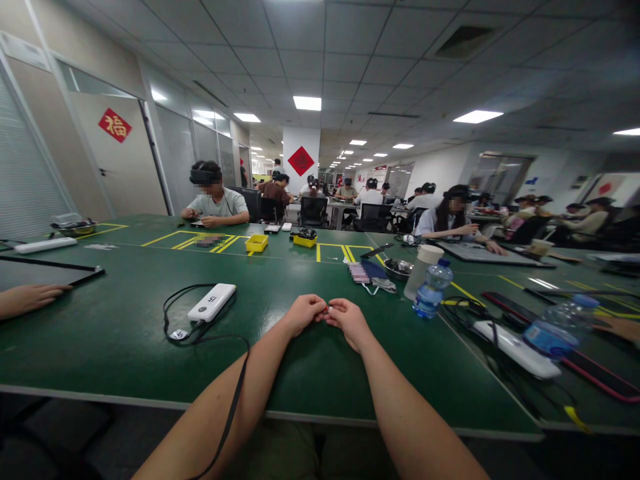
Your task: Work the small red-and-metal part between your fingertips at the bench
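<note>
My left hand [306, 313] and my right hand [348, 321] meet just above the green table [280, 373], fingertips against fingertips. Both are closed in a pinch. Between them shows a tiny reddish and pale thing [328, 309], too small to name. Left of my hands lies a white power bank [213, 302] marked 15, its black cable running along the table and over my left forearm. A water bottle [433, 288] with a blue cap stands to the right of my right hand, beside a pale cup [421, 270].
Farther back are a yellow tray [257, 244], a metal bowl [399, 268] and a grey cloth [384, 285]. At right lie a second bottle [563, 327], another white power bank [517, 348] and cables. Co-workers sit across the table; another person's hand [35, 299] rests at far left.
</note>
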